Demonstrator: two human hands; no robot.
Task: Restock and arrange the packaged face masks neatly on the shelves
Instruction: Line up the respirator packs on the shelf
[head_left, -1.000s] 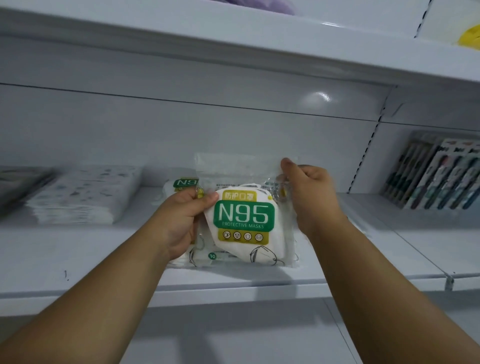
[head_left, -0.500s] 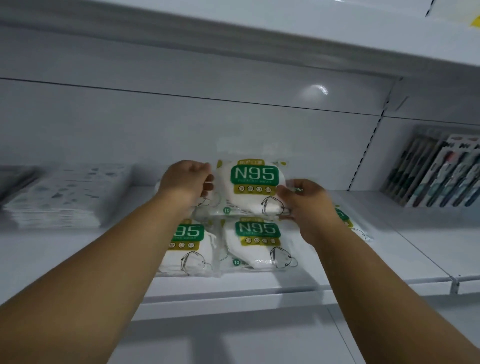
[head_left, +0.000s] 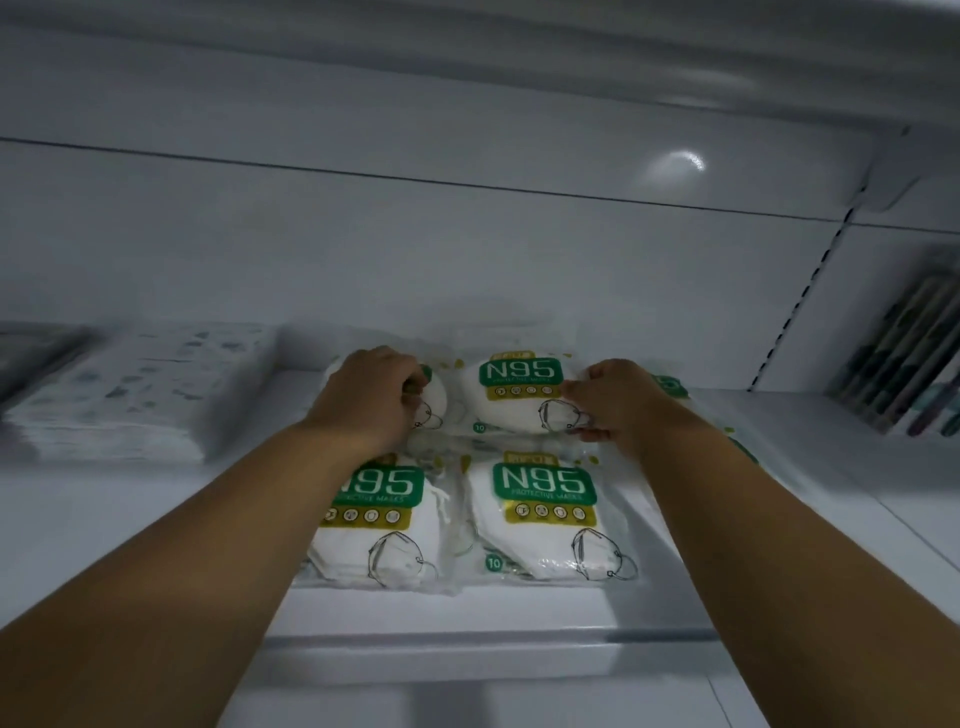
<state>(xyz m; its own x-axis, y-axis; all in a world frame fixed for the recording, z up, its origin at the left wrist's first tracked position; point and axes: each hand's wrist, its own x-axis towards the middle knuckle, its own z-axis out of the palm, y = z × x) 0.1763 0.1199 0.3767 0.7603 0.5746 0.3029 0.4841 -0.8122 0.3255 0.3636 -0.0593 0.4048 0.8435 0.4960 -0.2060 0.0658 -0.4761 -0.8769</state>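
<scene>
White shelf (head_left: 519, 613) running full width under both forearms; back panel (head_left: 467, 249) rising beyond the hands, upper shelf overhanging above.

Stack of white patterned packs (head_left: 135, 395) lying well off to the outer side of the L hand, blurred, print not readable. Row of upright dark/coloured packs (head_left: 904, 358) leaning well off to the outer side of the R hand, in next bay; too blurred to ID.

N95 mask packs lying flat in two rows, approx 2x2. Front-R pack (head_left: 545, 514) sitting nearer the person than the R hand, green label up, close to shelf edge. Front-L pack (head_left: 379, 519) just beside it, partly under the L forearm. Rear-R pack (head_left: 519, 395) lying between the two hands, label facing up. Rear-L pack (head_left: 434, 405) mostly hidden under the L hand, only a white bulge + bit of green showing. Another pack w/ green label (head_left: 670, 387) peeking out beyond the R hand, mostly covered.

L hand (head_left: 371, 397) reaching palm-down, fingers curling over rear-L pack, gripping its inner edge. R hand (head_left: 618, 402) pinching the outer edge of rear-R pack, thumb under, fingertips on top by the label. Both packs appearing to be resting on the shelf; contact not fully visible.
</scene>
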